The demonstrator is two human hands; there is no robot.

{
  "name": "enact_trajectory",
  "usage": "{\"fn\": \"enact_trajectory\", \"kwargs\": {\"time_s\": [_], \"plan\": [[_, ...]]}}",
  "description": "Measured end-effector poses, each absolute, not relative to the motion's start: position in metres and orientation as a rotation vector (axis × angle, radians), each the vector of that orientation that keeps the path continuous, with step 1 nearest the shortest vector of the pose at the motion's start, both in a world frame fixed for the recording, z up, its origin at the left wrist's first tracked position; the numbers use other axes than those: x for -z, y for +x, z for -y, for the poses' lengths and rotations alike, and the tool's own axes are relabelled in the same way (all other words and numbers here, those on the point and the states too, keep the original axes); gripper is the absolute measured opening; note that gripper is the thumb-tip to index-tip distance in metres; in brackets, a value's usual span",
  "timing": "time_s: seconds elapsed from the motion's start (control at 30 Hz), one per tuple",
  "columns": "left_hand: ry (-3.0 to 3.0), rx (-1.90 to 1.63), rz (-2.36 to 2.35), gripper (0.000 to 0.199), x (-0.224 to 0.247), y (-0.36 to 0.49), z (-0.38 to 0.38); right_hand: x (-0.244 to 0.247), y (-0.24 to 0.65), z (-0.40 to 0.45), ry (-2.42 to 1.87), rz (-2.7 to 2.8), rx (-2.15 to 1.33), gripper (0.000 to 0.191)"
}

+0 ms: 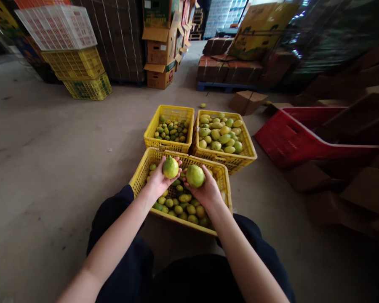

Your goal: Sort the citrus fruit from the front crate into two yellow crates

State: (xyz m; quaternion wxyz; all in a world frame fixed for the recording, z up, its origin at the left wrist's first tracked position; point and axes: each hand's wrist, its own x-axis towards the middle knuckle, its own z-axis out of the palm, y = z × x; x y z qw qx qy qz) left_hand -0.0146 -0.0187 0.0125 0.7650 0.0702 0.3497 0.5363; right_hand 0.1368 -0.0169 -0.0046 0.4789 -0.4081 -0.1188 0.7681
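Note:
Over the near yellow crate (228, 189), my left hand (158, 180) is closed around a yellow-green lemon (170, 168). A second, slightly greener lemon (195, 176) rests in my right hand (209, 192), its fingers curled under and around it. The two hands are side by side, a small gap between the fruits. Below them, many smaller green and yellow lemons (178, 209) lie in the crate; my hands and forearms hide some. Behind stand two more yellow crates: the left one (148, 130) has small lemons, the right one (252, 152) larger, yellower ones.
A red crate (281, 143) with cardboard boxes (369, 193) is at the right. One loose lemon (202, 105) lies on the floor behind the crates, near a small carton (248, 102). Stacked crates (77, 63) stand at the back left, loaded pallets (227, 85) further back.

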Motion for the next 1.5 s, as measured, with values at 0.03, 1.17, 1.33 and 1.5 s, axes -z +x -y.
{"fn": "enact_trajectory", "kwargs": {"time_s": [0.03,1.17,1.33,1.5], "plan": [[0.122,-1.179,-0.76,0.032,-0.013,-0.014,0.018,0.003,0.136,0.018,-0.986,0.302,-1.858,0.026],[0.0,-1.213,-0.697,0.033,-0.005,-0.018,0.016,0.007,0.132,0.016,-0.942,0.203,-1.736,0.018],[-0.045,-1.225,-0.694,0.029,-0.01,-0.019,0.018,0.005,0.137,0.017,-0.858,0.147,-1.782,0.013],[-0.04,-1.146,-0.677,0.038,-0.008,-0.019,0.018,0.004,0.138,0.018,-0.787,0.118,-1.869,0.017]]}}
